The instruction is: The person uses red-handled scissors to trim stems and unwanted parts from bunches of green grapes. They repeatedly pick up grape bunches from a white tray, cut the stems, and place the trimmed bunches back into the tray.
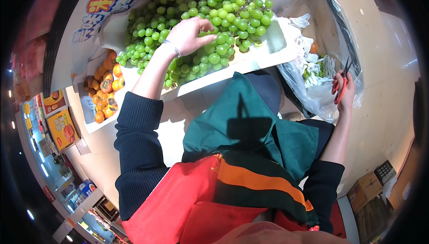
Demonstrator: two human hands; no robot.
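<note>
My left hand reaches over a heap of green grapes in a white foam box. Its thumb and fingers are apart, and I see nothing held between them. The grapes lie right under and around the fingers. Out to the right, my right hand grips a pair of scissors by the red handles, with the dark blades pointing up and away from me. That hand is over the near right side of a bin with a clear plastic liner.
Orange persimmons fill a white box left of the grapes. White foam netting, some grapes and an orange fruit lie in the lined bin. Cardboard boxes stand on the floor at the lower right.
</note>
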